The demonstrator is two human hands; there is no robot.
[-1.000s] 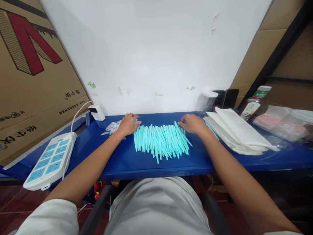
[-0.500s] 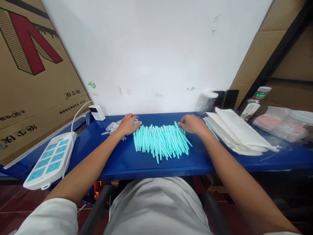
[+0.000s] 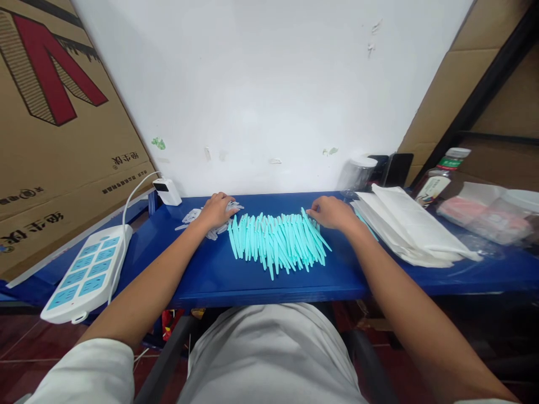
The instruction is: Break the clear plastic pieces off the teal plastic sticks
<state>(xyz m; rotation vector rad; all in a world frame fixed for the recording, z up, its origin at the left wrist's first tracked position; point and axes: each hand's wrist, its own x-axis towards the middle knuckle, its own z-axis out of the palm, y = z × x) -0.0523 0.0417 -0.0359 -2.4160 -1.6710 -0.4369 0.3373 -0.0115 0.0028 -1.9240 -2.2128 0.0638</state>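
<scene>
A wide row of slim turquoise plastic sticks lies heaped and overlapping on the blue table, most of them pointing towards me. At its left end my left hand rests over a loose pile of small clear plastic pieces. Its thumb is apart from the fingers and points at the row; the palm hides part of the pile. My right hand is at the row's upper right corner, fingers curled in, fingertips against the end stick. What those fingers hold, if anything, is hidden.
White paper sheets lie stacked to the right, near a clear jar, dark phones and a bottle. On the left are a power strip and a white charger. A white wall stands behind the table.
My left hand has shifted slightly left, off the end of the turquoise row and further over the clear pieces. The leftmost sticks have shifted a little. My right hand stays in place.
</scene>
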